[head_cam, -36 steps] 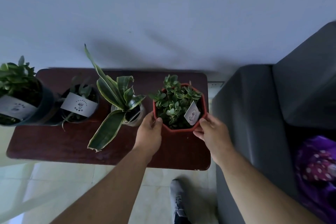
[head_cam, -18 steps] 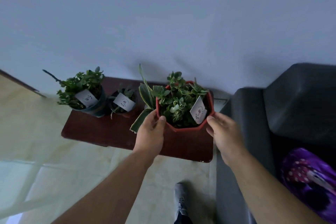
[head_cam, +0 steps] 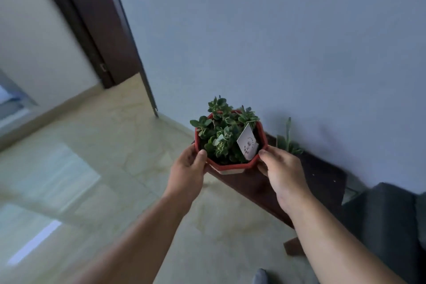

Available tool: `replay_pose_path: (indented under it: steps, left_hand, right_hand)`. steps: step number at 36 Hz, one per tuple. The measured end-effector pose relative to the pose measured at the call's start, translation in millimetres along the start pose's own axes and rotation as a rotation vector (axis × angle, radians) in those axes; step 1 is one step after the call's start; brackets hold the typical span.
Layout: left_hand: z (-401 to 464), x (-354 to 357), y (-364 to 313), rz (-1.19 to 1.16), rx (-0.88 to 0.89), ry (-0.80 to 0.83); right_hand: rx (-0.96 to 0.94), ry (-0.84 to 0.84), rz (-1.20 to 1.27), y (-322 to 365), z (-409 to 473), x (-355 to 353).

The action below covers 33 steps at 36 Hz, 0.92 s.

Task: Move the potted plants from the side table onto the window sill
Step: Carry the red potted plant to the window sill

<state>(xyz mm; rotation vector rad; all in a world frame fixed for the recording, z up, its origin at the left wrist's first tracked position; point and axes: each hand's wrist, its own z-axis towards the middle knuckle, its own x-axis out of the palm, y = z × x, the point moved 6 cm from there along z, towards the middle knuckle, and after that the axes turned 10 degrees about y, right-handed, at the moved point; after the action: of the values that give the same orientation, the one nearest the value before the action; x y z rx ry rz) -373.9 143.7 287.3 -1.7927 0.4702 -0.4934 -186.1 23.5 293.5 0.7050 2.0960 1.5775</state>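
Note:
I hold a red octagonal pot (head_cam: 230,165) of small green leaves with a white paper tag in the air, above the near left edge of the dark wooden side table (head_cam: 322,175). My left hand (head_cam: 187,168) grips the pot's left side, thumb on the rim. My right hand (head_cam: 280,169) grips its right side. Behind my right hand, the striped leaves of a snake plant (head_cam: 287,143) show on the table by the wall. The other pots are hidden behind the red pot and my hands. No window sill is in view.
A pale tiled floor (head_cam: 92,168) stretches to the left. A dark door frame (head_cam: 103,30) stands at the upper left beside the blue-grey wall. A dark grey sofa (head_cam: 387,219) fills the lower right corner. My shoe tip (head_cam: 260,276) shows at the bottom edge.
The red pot has risen off the table in both hands. My view has swung left, so the doorway and floor now show and the other pots have slipped out of sight.

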Motion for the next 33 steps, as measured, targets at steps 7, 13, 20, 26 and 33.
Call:
replay_pose_path:
  steps: [7,13,20,26,33]
  left_hand:
    - [-62.6,-147.3,-24.2,-0.155,0.07,-0.254]
    - [-108.3,-254.8,-34.7,-0.165,0.147,-0.486]
    - [-126.5,-359.0,-28.8,-0.124,0.155,-0.704]
    - [-104.6,-430.4,-43.0,-0.146,0.157,-0.83]
    - [-74.7,-502.0,-75.6,-0.123,0.167,-0.917]
  right_hand:
    - [-0.005,0.323,-0.02,28.1,-18.1,166.0]
    - [-0.024,0.521,-0.111,36.9,-31.6,286.9]
    - [-0.005,0.751,-0.122,27.4,-20.2,419.5]
    - [0.047,0.91,-0.068,17.7,18.5,518.0]
    - [0.036,0.996,-0.045,41.7,55.4,609.9]
